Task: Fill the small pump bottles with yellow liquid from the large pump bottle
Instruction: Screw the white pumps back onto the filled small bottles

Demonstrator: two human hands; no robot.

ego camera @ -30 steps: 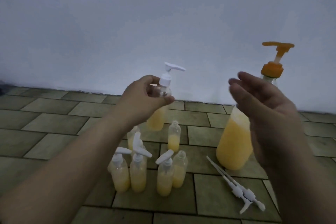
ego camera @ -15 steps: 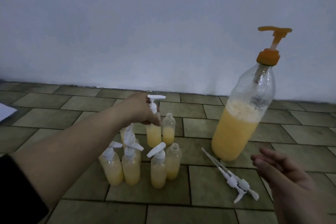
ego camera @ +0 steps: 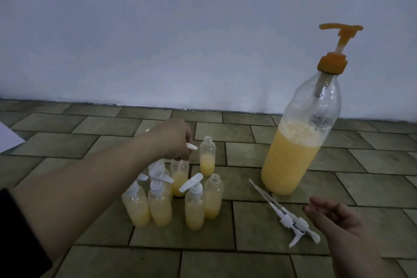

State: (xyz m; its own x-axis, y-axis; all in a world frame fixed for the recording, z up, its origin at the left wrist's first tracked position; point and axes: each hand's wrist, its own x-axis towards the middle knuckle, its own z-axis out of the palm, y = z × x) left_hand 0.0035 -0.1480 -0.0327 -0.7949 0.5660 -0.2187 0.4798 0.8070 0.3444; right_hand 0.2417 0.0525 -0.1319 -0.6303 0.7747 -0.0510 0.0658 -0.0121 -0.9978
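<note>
Down on the tiled floor (ego camera: 270, 262), the left hand (ego camera: 174, 139) reaches forward with its fingers curled round the white pump head (ego camera: 191, 147) of a small clear plastic bottle of yellow liquid (ego camera: 179, 178), which stands upright directly beneath the knuckles; only the nozzle tip shows past the fingers. Just right of that hand stands an uncapped small clear bottle, about a third full of yellow liquid (ego camera: 207, 156), apart from the fingers. Nearer the person than the hand, below the wrist, a cluster of small bottles stands close together: three with white pumps fitted (ego camera: 159, 204) and one open-necked bottle (ego camera: 213, 196) at the cluster's right edge, all holding yellow liquid. Another pump top shows behind them, partly hidden by the forearm. Far to the right of the left hand, and beyond the right hand, the large clear plastic bottle with an orange pump (ego camera: 297, 146) stands upright, filled to roughly half with foamy yellow liquid. The right hand (ego camera: 338, 223) hovers low at the lower right, palm turned inward, fingers loosely curved and grasping nothing. Just left of it, two loose white pump heads with long dip tubes (ego camera: 291, 221) lie on the floor, tubes pointing toward the large bottle's base. A pale wall (ego camera: 158, 29) rises behind everything.
</note>
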